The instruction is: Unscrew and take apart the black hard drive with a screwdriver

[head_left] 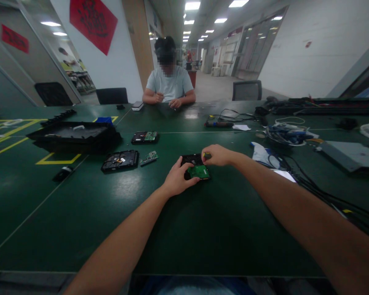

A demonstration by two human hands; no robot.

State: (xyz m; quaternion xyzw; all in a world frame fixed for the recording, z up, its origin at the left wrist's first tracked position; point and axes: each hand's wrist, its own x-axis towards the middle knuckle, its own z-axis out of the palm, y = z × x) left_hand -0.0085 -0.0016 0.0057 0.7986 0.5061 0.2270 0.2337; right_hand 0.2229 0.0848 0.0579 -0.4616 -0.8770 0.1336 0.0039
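Note:
A black hard drive with a green circuit board [199, 172] lies on the green table in front of me. My left hand [177, 179] grips its left side, thumb along the near edge and fingers at the far left corner. Over the drive's far right corner, my right hand [218, 155] is closed around a small screwdriver [207, 155] with a yellow and black handle. Its tip is hidden from view. To the left are a second hard drive [120, 160], a loose circuit board [150, 157] and, farther back, a third hard drive [144, 137].
A black tray-like casing [74, 137] stands at the left. Cables [285, 133], a grey metal box [352, 155] and a white-and-blue bag [261, 153] lie at the right. Another screwdriver-like tool [219, 124] is farther back. A person [169, 84] sits across the table [160, 229].

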